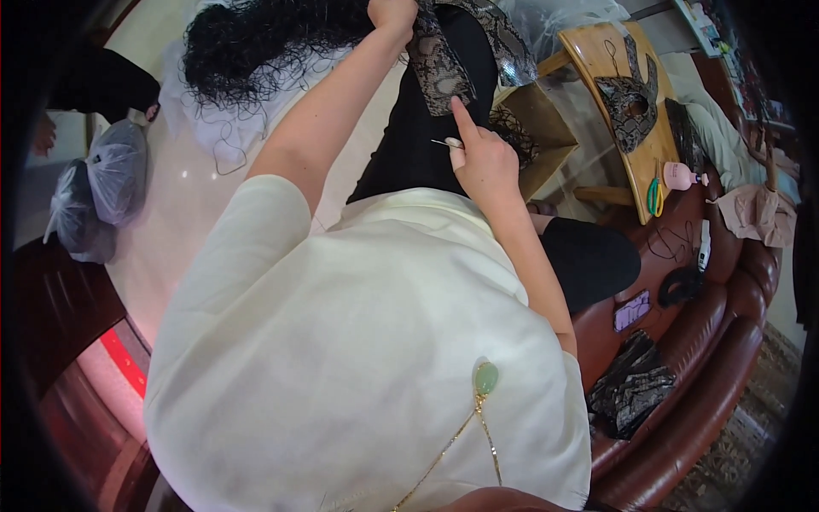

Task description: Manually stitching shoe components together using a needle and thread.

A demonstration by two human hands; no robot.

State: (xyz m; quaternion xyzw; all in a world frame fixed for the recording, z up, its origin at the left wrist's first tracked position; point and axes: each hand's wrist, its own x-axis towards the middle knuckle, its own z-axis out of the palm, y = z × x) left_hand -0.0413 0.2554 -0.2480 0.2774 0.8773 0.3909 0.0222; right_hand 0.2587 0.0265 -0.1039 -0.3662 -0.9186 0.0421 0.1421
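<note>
Across my black-clad leg (401,154) lies a grey-brown snakeskin-patterned strip (439,72). At the upper edge my left hand (394,13) is closed by the strip's far part, its fingertips cut off by the picture's edge. My right hand (488,166) has its index finger stretched out to touch the strip's near end. Between the thumb and the other fingers of that hand is a thin needle-like tool (438,142), its tip pointing left. A second length of the same patterned material (512,55) hangs just right of the strip.
Tangled black cords (247,51) lie on white plastic at upper left. To the right, a wooden stool (589,47) bears a snakeskin-patterned piece (630,111), green-and-yellow-handled scissors (655,196) and a pink bottle (682,177). A phone (631,311) rests on the brown leather sofa (725,320). Plastic bags (118,171) stand left.
</note>
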